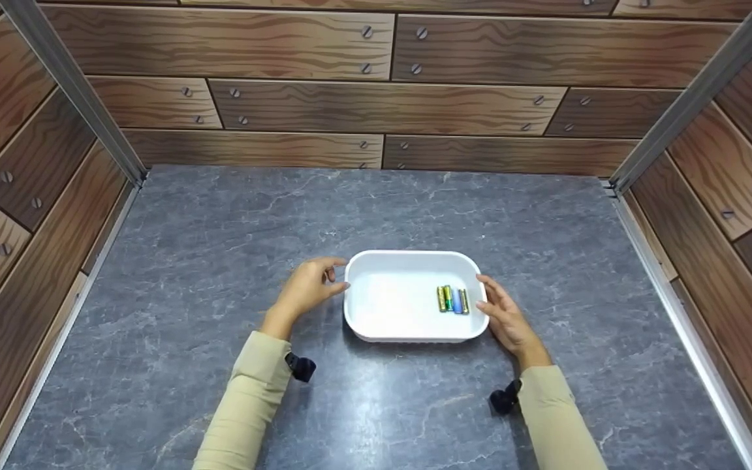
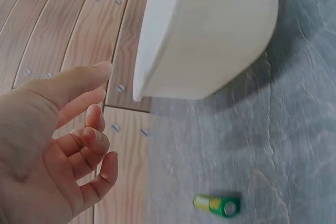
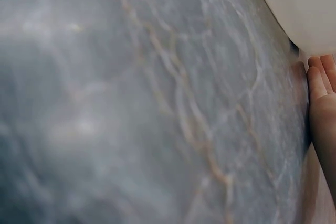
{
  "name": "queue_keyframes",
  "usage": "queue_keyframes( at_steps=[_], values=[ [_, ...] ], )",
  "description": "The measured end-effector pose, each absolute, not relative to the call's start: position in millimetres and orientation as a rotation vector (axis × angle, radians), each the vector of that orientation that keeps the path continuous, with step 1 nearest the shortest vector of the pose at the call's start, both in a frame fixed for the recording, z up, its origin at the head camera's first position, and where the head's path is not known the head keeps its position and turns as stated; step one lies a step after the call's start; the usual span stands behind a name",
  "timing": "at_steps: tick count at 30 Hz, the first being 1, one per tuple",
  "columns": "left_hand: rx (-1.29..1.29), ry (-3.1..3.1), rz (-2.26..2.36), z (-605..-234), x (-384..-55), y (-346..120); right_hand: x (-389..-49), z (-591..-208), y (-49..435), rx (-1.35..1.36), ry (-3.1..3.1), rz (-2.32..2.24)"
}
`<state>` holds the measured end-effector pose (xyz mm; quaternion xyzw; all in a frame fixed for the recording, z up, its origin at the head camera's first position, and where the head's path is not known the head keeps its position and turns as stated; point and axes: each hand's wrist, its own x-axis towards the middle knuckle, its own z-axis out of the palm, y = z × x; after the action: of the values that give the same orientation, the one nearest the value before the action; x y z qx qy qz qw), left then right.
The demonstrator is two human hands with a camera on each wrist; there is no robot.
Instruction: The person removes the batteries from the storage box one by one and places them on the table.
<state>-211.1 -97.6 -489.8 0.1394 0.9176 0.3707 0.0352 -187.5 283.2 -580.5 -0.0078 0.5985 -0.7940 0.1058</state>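
Observation:
A white plastic tub (image 1: 389, 329) with rounded corners stands in the middle, with several small batteries (image 1: 453, 300), green-gold and blue, side by side inside near its right end. My left hand (image 1: 307, 287) is at the tub's left end, thumb and index fingertips right at the rim. In the left wrist view its fingers are loosely bent around nothing, with the tub's outer wall (image 2: 220, 35) beyond. My right hand (image 1: 506, 320) holds the right end, thumb over the rim and other fingers along the outside. Only part of that hand (image 3: 323, 87) shows in the right wrist view, its fingertips by the tub's lower wall.
A green battery (image 2: 216, 204) lies on the table near my left hand in the left wrist view. The grey marble-patterned tabletop (image 1: 219, 215) is bounded by wood-print panels (image 1: 304, 104) at the back and both sides, with metal posts (image 1: 79, 98) at the corners.

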Motion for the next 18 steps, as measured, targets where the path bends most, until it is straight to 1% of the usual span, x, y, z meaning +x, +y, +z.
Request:
queue_keyframes(
  at_steps=[6,12,18],
  values=[
    [0.478,2.799,1.148,-484.8,-209.4,-85.8,-187.7,-580.4,281.8,0.033,1.766,-2.347],
    [0.505,2.801,1.094,-483.9,-209.0,-73.7,-187.6,-580.8,283.0,0.001,1.744,-2.35],
    [0.555,2.748,1.136,-484.2,-209.3,-60.7,-187.9,-580.7,283.6,-0.028,1.753,-2.341]
  ],
)
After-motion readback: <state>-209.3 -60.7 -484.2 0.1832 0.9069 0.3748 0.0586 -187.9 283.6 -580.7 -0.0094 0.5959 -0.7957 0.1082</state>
